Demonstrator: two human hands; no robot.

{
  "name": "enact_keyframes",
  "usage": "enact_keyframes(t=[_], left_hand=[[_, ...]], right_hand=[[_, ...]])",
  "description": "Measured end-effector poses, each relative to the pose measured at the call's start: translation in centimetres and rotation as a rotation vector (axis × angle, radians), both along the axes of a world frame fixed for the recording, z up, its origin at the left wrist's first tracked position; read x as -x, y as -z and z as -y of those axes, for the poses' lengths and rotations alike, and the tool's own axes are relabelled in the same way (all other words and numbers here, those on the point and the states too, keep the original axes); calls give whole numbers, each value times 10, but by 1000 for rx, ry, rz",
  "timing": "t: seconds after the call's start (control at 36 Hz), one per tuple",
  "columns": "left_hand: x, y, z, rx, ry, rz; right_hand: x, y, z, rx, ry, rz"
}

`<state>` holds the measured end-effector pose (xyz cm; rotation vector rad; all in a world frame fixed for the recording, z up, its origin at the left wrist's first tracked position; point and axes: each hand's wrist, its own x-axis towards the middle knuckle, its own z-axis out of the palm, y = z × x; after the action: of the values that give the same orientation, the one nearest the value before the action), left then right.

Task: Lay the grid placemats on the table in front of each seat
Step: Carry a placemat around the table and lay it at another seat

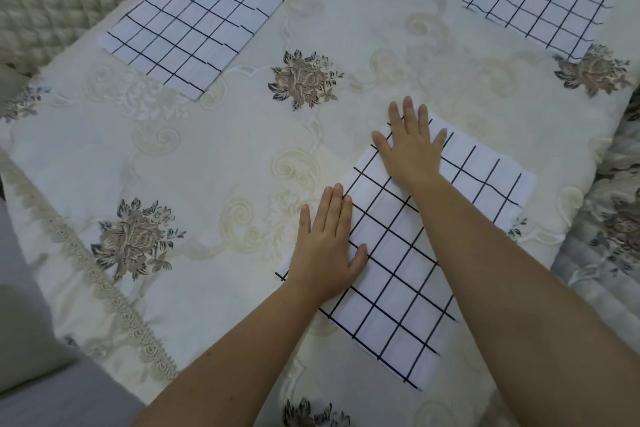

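White grid placemat lies lower right on a floral surface. The left hand and right hand press it, fingers straight.

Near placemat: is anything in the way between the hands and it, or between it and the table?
Nothing visible. The left hand and right hand lie flat directly on the near placemat, and it lies straight on the tablecloth.
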<state>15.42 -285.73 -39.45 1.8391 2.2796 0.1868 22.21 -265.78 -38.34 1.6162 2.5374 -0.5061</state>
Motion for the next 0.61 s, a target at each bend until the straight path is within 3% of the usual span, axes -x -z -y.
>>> enact_keyframes(t=[0.28, 0.61], left_hand=[[0, -1, 0, 24, -1, 7], [0, -6, -1, 103, 13, 43]], right_hand=[[3, 4, 43, -53, 88, 2], [-72, 15, 102, -201, 156, -38]])
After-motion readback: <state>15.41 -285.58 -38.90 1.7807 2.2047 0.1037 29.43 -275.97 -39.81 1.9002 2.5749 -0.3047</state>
